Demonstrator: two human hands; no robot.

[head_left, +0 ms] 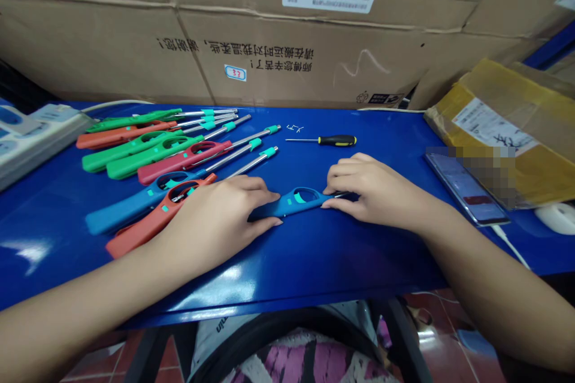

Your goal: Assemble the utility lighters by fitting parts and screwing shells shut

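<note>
A blue long-necked lighter [291, 202] lies across the table between my two hands. My left hand [224, 215] pinches its handle end between thumb and fingers. At the other end, my right hand [359, 188] is closed around the base of the dark metal neck, which is mostly hidden under the fingers. Left of my left hand lies a row of several similar lighters, among them an orange one [148, 224], a blue one [135, 203], a red one [179, 161] and green ones. Beyond my hands is a black and yellow screwdriver [338, 140], with small white bits [295, 128] near its tip.
A large cardboard box [251, 42] stands along the back of the blue table [314, 263]. A power strip [40, 137] sits at the left. To the right are a phone [467, 188] with a cable and a yellow-taped parcel [507, 125].
</note>
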